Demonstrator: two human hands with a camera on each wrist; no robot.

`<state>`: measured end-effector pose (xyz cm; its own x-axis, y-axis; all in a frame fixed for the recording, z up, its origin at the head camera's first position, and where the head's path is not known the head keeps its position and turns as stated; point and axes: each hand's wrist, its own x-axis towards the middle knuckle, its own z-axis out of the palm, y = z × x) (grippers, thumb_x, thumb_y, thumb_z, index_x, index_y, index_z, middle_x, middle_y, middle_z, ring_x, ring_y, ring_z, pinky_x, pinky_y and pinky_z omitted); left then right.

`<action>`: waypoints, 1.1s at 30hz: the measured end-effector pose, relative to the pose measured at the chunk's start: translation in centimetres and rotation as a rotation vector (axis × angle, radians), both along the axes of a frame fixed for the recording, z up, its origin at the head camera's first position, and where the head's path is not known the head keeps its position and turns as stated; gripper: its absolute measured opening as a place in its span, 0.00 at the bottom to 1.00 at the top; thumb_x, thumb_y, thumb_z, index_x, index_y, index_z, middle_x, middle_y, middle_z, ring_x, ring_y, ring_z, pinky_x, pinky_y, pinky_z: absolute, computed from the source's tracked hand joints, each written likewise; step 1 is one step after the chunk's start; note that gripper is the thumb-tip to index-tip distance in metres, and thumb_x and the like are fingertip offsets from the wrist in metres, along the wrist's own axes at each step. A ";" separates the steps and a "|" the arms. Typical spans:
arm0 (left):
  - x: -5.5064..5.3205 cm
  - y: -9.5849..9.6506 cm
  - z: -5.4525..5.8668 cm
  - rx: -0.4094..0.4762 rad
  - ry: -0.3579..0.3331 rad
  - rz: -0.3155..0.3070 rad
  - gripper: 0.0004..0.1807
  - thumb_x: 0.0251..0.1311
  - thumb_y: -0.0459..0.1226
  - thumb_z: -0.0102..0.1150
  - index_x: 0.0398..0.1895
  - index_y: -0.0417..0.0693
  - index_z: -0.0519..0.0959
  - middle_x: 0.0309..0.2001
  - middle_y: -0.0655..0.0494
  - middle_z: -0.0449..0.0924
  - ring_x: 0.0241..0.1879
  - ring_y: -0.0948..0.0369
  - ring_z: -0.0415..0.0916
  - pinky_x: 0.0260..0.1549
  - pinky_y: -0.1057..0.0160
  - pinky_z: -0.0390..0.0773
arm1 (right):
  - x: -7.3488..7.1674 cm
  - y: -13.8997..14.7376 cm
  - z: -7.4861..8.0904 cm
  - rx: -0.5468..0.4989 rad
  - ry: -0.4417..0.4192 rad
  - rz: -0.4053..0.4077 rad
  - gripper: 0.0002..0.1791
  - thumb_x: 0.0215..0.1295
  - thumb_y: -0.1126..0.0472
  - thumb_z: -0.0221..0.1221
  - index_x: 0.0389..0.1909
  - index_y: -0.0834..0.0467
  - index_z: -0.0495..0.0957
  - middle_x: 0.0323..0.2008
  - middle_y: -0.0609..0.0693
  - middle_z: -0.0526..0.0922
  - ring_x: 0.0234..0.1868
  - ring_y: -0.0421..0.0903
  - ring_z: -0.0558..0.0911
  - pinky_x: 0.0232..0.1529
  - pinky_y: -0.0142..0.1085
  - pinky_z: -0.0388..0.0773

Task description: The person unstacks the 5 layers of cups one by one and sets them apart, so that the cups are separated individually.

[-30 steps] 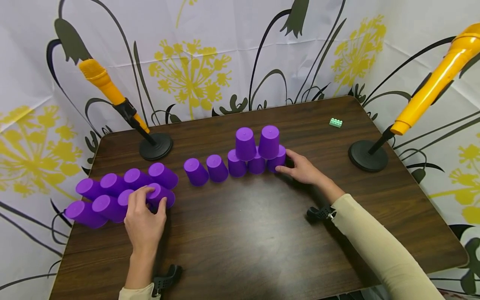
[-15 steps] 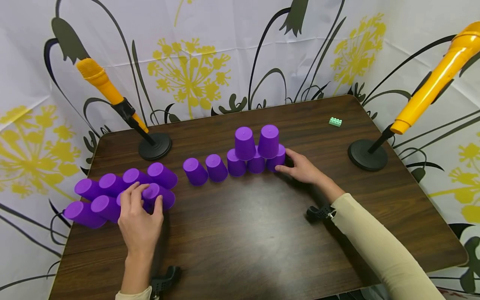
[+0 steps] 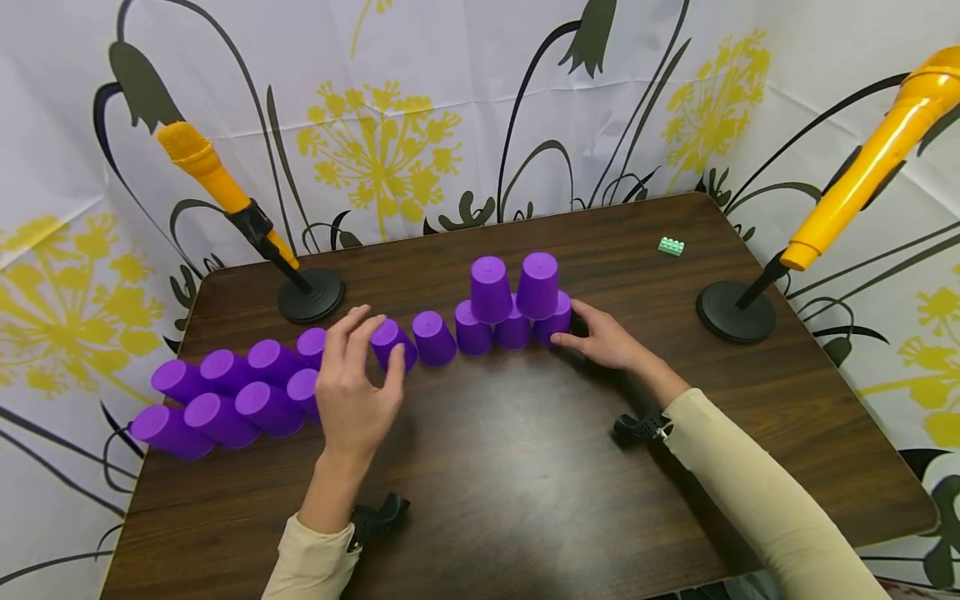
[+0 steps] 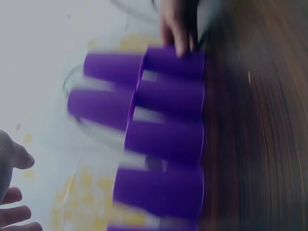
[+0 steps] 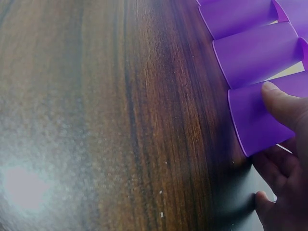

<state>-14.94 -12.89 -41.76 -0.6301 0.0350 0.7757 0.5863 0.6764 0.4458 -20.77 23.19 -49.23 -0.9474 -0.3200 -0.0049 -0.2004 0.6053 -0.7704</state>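
Note:
In the head view my left hand [image 3: 356, 400] is in the air, thumb and fingers spread, near the leftmost upside-down purple cup [image 3: 393, 343] of the back-middle row. Nothing is between its fingers; the left wrist view catches only the thumb and fingertips [image 4: 15, 211] at its edge. My right hand [image 3: 603, 337] holds the row's rightmost cup [image 3: 551, 323], thumb [image 5: 281, 103] on its near side and fingers round its right side. Two more purple cups [image 3: 490, 289] stand upside down on top of that row's right end.
Several upside-down purple cups [image 3: 217, 417] stand in two rows at the left, partly behind my left hand. Yellow microphones on black stands rise at back left [image 3: 206, 167] and right [image 3: 862, 167]. A mint toy brick [image 3: 671, 246] lies near the table's [image 3: 510, 467] back.
My left hand first shifts slightly left over the left cups, then moves right and away from them, towards the back-middle row. The right hand and the cups look unmoved.

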 end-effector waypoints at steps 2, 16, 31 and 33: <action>-0.7 1.6 0.0 -0.018 -0.035 -0.071 0.23 0.54 0.34 0.68 0.56 0.45 0.79 0.60 0.47 0.75 0.55 0.49 0.75 0.43 0.49 0.78 | 0.0 0.0 0.0 0.001 0.002 -0.001 0.38 0.66 0.51 0.64 0.72 0.59 0.61 0.65 0.59 0.72 0.67 0.55 0.68 0.67 0.52 0.61; -5.4 8.8 -1.1 -0.060 -0.230 -0.305 0.37 0.61 0.43 0.65 0.73 0.58 0.63 0.69 0.49 0.63 0.65 0.54 0.67 0.54 0.50 0.74 | -0.1 0.1 -0.1 -0.006 0.011 0.009 0.37 0.66 0.51 0.64 0.71 0.59 0.62 0.64 0.59 0.73 0.66 0.55 0.69 0.67 0.52 0.62; -5.5 9.2 -2.0 0.067 -0.187 -0.302 0.27 0.59 0.35 0.66 0.63 0.56 0.75 0.57 0.49 0.73 0.48 0.55 0.78 0.45 0.55 0.79 | 0.0 0.2 -0.1 -0.006 0.007 0.004 0.37 0.66 0.52 0.64 0.71 0.59 0.62 0.64 0.59 0.72 0.67 0.55 0.68 0.67 0.52 0.62; -5.1 8.8 -1.9 0.086 -0.179 -0.308 0.27 0.59 0.35 0.67 0.63 0.56 0.76 0.57 0.49 0.74 0.45 0.55 0.78 0.42 0.55 0.80 | 0.0 0.2 -0.1 -0.006 0.005 0.005 0.37 0.66 0.52 0.64 0.71 0.59 0.62 0.64 0.59 0.72 0.67 0.55 0.68 0.67 0.52 0.62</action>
